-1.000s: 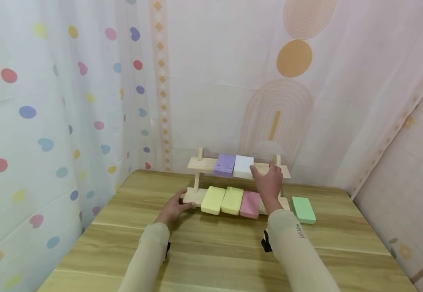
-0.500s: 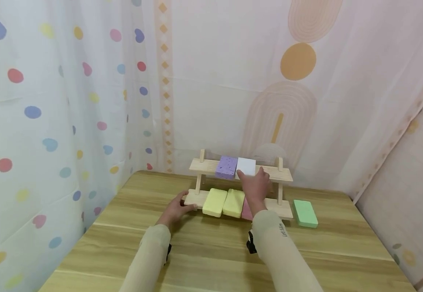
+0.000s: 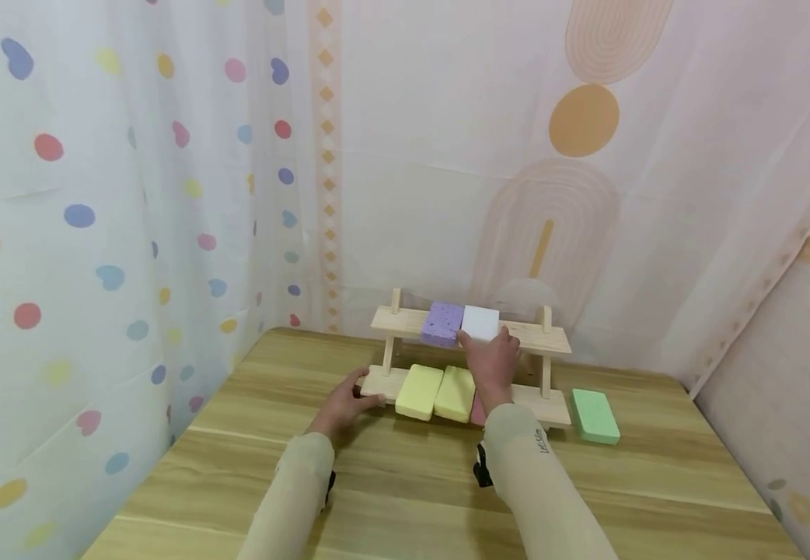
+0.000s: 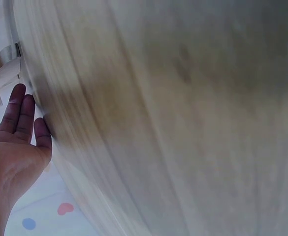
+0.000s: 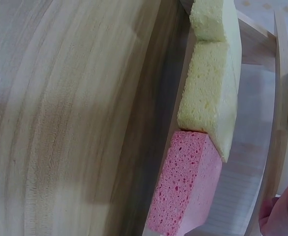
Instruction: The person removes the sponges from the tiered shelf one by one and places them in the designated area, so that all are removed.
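Observation:
A two-tier wooden rack (image 3: 531, 336) stands on the table. Its upper shelf bears a purple sponge (image 3: 442, 323) and, close against it on the right, a white sponge (image 3: 480, 320). My right hand (image 3: 492, 364) pinches the white sponge at its front, thumb at the left side and fingers at the right. Two yellow sponges (image 3: 420, 391) and a pink sponge (image 5: 185, 184) lean side by side on the lower shelf; my right hand mostly hides the pink one in the head view. At the lower shelf's left end, my left hand (image 3: 340, 404) holds it between thumb and fingers.
A green sponge (image 3: 595, 416) lies on the wooden table (image 3: 405, 498) to the right of the rack. Behind the rack hangs a patterned curtain (image 3: 412, 218), and a dotted one (image 3: 195, 210) closes off the left side.
My right hand has moved left from the white sponge's right side to its front and pinches it, now covering much of the pink sponge. My left hand stays at the rack's left end.

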Demonstrator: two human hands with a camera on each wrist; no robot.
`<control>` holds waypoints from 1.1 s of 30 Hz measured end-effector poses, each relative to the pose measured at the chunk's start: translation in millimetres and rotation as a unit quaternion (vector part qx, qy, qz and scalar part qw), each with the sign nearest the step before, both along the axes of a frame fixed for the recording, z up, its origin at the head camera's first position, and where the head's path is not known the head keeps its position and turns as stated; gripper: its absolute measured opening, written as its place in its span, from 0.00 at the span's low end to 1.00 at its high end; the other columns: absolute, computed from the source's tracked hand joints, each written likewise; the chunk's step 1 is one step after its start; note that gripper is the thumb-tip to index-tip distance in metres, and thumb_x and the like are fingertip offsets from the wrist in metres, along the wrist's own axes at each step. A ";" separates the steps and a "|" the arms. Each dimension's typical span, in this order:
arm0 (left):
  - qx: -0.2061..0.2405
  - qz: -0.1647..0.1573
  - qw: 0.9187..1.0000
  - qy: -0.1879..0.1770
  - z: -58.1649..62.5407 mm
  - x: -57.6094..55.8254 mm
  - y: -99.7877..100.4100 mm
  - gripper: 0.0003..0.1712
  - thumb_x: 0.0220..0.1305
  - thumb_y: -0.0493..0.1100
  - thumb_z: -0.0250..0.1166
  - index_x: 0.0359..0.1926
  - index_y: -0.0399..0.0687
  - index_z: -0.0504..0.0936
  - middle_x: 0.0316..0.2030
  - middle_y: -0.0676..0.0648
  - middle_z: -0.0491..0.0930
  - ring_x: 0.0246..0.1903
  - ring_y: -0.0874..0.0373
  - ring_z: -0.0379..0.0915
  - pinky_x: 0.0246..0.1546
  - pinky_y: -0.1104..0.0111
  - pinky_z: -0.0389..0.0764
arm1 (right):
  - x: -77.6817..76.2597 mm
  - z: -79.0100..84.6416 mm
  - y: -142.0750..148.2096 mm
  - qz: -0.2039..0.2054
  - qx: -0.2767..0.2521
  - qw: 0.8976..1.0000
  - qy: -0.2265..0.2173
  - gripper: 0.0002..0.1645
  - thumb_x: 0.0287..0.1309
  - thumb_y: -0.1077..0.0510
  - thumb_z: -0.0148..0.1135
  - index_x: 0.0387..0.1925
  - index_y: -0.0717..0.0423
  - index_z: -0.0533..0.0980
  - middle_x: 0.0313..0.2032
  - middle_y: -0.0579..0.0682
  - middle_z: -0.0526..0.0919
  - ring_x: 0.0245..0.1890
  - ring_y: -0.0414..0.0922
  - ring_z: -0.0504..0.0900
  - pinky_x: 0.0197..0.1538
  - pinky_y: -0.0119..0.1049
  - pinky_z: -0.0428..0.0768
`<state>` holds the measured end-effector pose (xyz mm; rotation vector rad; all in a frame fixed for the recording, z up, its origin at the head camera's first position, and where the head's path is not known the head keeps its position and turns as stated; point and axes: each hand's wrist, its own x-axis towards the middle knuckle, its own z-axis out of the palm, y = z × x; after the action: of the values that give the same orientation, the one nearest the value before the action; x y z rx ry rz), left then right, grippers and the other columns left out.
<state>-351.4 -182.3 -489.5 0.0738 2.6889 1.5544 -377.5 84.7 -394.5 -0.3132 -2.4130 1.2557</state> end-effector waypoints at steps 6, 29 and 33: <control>0.009 -0.004 1.000 -0.006 -0.7 -1.2 8.5 0.46 0.64 0.55 0.69 0.76 0.47 0.58 0.53 0.37 0.76 0.50 0.46 0.73 0.57 0.47 0.68 | 0.0 -1.2 8.8 0.005 -0.004 1.000 -0.008 0.58 0.53 0.34 0.70 0.71 0.67 0.58 0.62 0.69 0.64 0.62 0.63 0.62 0.64 0.55 0.65; -0.007 -0.010 1.000 -0.008 6.2 -8.2 -9.1 0.47 0.64 0.57 0.68 0.76 0.49 0.56 0.55 0.35 0.74 0.53 0.43 0.71 0.59 0.45 0.66 | 8.5 10.6 49.3 0.035 -0.005 0.998 0.049 0.48 0.56 0.40 0.69 0.66 0.68 0.65 0.57 0.67 0.70 0.54 0.60 0.71 0.56 0.54 0.70; -0.011 -0.011 1.000 -0.003 6.3 -9.0 -12.8 0.46 0.65 0.56 0.68 0.76 0.48 0.57 0.53 0.36 0.75 0.51 0.44 0.72 0.57 0.46 0.68 | 13.4 10.3 66.6 0.051 -0.018 0.997 0.054 0.49 0.56 0.40 0.69 0.67 0.67 0.65 0.58 0.67 0.71 0.56 0.60 0.71 0.58 0.55 0.71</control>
<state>-360.4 -195.1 -483.3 0.0978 2.6914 1.5169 -364.0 151.3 -384.2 -0.1304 -2.3417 1.3261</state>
